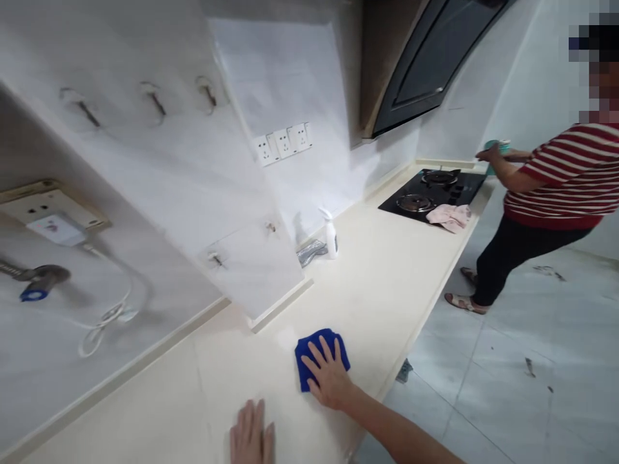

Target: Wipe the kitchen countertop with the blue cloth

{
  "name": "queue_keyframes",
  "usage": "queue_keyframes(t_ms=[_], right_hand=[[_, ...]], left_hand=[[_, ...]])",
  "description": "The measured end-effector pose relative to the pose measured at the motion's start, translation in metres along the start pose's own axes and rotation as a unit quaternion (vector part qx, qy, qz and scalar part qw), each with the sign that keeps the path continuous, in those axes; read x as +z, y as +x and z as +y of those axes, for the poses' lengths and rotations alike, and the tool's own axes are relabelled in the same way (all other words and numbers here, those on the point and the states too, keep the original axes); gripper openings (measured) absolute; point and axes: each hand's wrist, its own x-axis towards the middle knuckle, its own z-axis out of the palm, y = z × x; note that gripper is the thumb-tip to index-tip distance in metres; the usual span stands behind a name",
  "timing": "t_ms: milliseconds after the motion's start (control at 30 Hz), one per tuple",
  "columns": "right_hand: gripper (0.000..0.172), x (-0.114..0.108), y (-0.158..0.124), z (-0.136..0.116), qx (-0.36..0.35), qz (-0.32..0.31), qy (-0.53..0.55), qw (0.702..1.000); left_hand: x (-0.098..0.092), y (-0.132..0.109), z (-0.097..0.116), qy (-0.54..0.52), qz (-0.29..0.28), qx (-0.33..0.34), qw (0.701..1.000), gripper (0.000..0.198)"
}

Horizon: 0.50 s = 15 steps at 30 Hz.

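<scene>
A folded dark blue cloth (305, 374) lies flat on the pale countertop (367, 283). On top of it rests my right hand (329, 379), palm down with the fingers spread; it presses on the cloth without gripping it. To the left, at the lower edge of the view, my left hand (251, 435) lies open near the counter surface, fingers stretched out and apart from the cloth. Whether its palm touches the counter, I cannot tell.
Against the wall stand a white spray bottle (331, 238) and a grey packet (312, 252). A pink cloth (451, 218) lies on the front corner of the black gas hob (425, 193). Beyond the hob, a person in a striped shirt (565, 174) holds a green container (492, 158).
</scene>
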Motion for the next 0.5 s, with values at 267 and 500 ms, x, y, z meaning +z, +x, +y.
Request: queue_keyframes(t_ms=[267,500], right_hand=[[0.052,-0.013,-0.026,0.038,0.048,-0.015,-0.095,0.994],[0.045,-0.045,-0.053,0.091,0.227,0.057,-0.198,0.952]], left_hand=[[-0.075,0.067,-0.077,-0.006,0.006,-0.255,0.967,0.083],[-0.06,0.096,-0.091,0.012,0.045,-0.267,0.963,0.079]])
